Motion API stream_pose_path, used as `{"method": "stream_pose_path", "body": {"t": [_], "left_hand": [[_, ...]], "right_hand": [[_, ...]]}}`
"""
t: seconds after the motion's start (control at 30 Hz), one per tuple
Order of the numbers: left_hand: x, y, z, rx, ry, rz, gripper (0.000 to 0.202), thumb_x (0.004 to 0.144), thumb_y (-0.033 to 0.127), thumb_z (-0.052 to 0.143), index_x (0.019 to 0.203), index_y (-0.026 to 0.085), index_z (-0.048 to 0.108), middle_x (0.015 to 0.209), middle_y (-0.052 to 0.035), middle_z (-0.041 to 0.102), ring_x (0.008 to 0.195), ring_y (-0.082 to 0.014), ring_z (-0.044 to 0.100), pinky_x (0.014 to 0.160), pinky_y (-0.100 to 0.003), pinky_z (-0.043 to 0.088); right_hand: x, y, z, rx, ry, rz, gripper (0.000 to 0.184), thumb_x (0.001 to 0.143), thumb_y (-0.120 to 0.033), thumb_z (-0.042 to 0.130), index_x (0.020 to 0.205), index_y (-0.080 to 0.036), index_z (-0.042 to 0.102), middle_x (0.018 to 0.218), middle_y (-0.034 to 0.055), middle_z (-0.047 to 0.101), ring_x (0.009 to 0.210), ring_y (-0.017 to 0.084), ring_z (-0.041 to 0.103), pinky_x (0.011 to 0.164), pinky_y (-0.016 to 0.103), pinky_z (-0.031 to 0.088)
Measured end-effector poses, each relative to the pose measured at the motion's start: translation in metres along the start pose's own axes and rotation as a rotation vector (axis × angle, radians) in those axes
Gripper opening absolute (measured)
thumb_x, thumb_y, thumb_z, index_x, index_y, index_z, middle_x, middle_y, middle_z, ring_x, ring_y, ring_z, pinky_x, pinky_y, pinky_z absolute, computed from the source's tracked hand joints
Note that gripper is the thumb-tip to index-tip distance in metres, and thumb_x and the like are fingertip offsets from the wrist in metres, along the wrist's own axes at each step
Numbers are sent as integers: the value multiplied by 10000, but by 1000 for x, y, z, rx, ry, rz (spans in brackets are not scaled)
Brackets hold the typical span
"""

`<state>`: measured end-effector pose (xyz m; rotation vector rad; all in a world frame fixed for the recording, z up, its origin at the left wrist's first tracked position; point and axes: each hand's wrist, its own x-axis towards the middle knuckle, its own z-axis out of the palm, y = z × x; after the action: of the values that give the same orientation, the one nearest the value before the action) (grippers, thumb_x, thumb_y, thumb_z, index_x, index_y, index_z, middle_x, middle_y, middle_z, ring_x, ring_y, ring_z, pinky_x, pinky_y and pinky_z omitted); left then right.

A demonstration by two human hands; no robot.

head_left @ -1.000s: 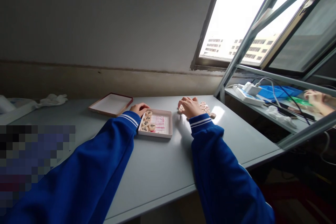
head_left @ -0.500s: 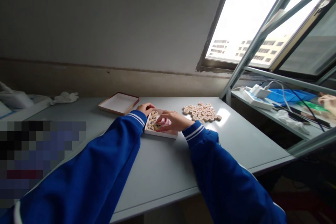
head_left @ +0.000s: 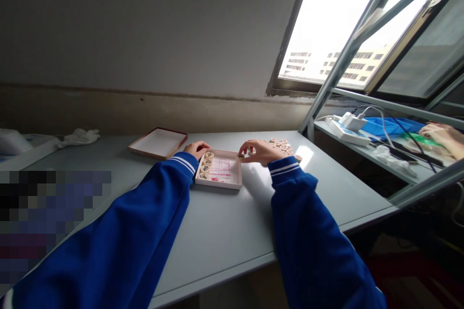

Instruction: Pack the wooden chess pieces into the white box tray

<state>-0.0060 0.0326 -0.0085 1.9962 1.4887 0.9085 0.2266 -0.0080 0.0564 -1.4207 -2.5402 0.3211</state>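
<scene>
A shallow white box (head_left: 235, 184) lies on the desk, with a column of several round wooden Chinese chess pieces (head_left: 206, 168) along its left side. A paper with red lines (head_left: 222, 168) shows on the box floor. My left hand (head_left: 196, 148) curls its fingers over the far left corner of the box, gripping it. Just right of the box's far right corner is my right hand (head_left: 258, 151), pinching one chess piece (head_left: 241, 155) with a dark character between thumb and fingers. More chess pieces (head_left: 281, 145) lie in a loose group behind that hand, partly hidden by it.
The box lid (head_left: 158, 143) lies upturned at the back left, near the wall. A power strip (head_left: 347, 130) with white cables sits on a shelf to the right, beyond a metal post (head_left: 315, 111). Another person's hand (head_left: 440, 133) shows at the far right.
My right hand has moved right, from inside the box to beyond its right edge, with a chess piece in its fingers. The box floor is uncovered. My left hand stays at the box corner.
</scene>
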Motion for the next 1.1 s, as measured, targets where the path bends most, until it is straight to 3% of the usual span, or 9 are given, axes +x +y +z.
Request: {"method": "stream_pose_path", "body": {"t": [0.13, 0.23, 0.5, 0.67, 0.77, 0.87, 0.97, 1.1], "left_hand": [[2, -3, 2, 1, 21, 3, 232, 670, 224, 411, 773, 166, 611, 809, -37, 648, 782, -169, 580, 699, -245, 453], [1, -1, 1, 22, 27, -6, 237, 667, 233, 416, 780, 164, 614, 808, -41, 647, 773, -179, 580, 694, -258, 454], [-1, 1, -1, 8, 0, -1, 252, 677, 239, 401, 805, 148, 599, 853, -60, 639, 813, -184, 578, 731, -271, 453], [-1, 2, 0, 6, 4, -7, 229, 676, 232, 409, 782, 158, 598, 815, -45, 639, 794, -173, 577, 720, -254, 453], [-3, 5, -1, 7, -5, 5, 234, 687, 234, 400, 789, 154, 593, 814, -45, 634, 788, -168, 573, 735, -256, 449], [-6, 7, -3, 18, -9, 24, 234, 699, 244, 391, 795, 158, 587, 802, -40, 630, 792, -162, 567, 751, -257, 441], [-8, 8, -4, 24, -9, 31, 244, 703, 263, 386, 799, 155, 582, 800, -42, 626, 796, -167, 566, 752, -260, 441], [-7, 6, -3, 20, -15, 41, 259, 695, 287, 390, 801, 151, 583, 802, -50, 626, 794, -173, 567, 747, -265, 444]], "right_hand": [[-11, 27, 0, -161, 17, 251, 207, 679, -303, 611, 834, -177, 560, 809, 30, 592, 715, 147, 530, 618, 264, 395], [-13, 31, 4, -235, 77, 290, 183, 672, -292, 612, 802, -184, 542, 788, 29, 586, 730, 164, 526, 651, 297, 394], [-3, 4, 5, -66, 48, -2, 210, 692, -187, 591, 899, -175, 554, 806, 17, 559, 704, 124, 507, 625, 246, 388], [8, -24, 30, 71, 31, -264, 286, 703, -208, 601, 984, -186, 557, 947, 56, 554, 830, 149, 507, 712, 271, 392], [11, -40, 47, -9, 67, -319, 376, 684, -258, 625, 1049, -224, 541, 1049, 76, 531, 964, 204, 473, 788, 346, 361], [12, -50, 55, -34, 115, -355, 341, 696, -297, 618, 1030, -266, 562, 1111, 66, 507, 1045, 224, 430, 844, 386, 324], [13, -54, 59, -5, 122, -413, 237, 728, -290, 588, 965, -291, 603, 1078, 42, 518, 1056, 204, 424, 865, 359, 325], [17, -56, 62, 45, 150, -473, 166, 726, -256, 588, 886, -227, 622, 989, 48, 546, 1000, 178, 445, 859, 303, 351]]}}
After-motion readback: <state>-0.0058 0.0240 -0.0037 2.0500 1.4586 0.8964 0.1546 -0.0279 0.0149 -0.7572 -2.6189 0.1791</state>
